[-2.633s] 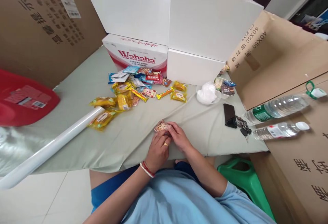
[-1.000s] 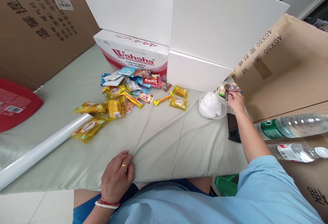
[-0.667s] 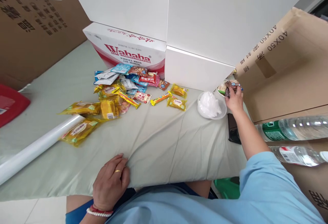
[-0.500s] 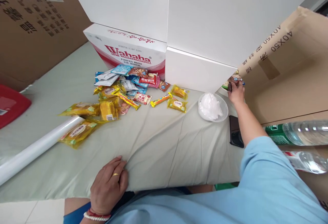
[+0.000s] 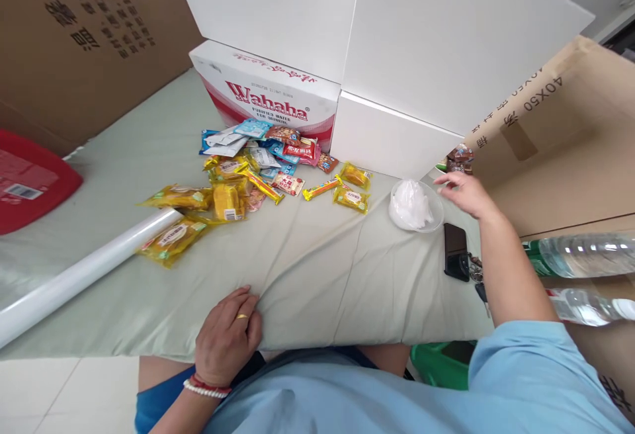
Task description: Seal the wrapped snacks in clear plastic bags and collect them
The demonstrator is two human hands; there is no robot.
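Observation:
My left hand (image 5: 229, 336) rests flat on the near edge of the green-covered table (image 5: 317, 268), fingers loosely curled, holding nothing. My right hand (image 5: 464, 191) hovers with fingers spread, empty, just in front of a small pile of snack packets in a bowl (image 5: 459, 159) at the back right. Beside that hand sits a clear bowl holding white crumpled plastic (image 5: 414, 205). A heap of wrapped snacks (image 5: 248, 173) lies in the middle back of the table.
A Wahaha carton (image 5: 270, 93) and white boxes (image 5: 397, 43) stand behind the snacks. A roll of clear film (image 5: 84, 272) lies at left, a red lid (image 5: 30, 179) beyond it. A black phone (image 5: 455, 251), keys and two water bottles (image 5: 580, 252) sit at right.
Both hands held a small snack at the table's front edge. My right hand then carried it to the back-right pile, let go and has now drawn back empty; my left hand settled on the edge.

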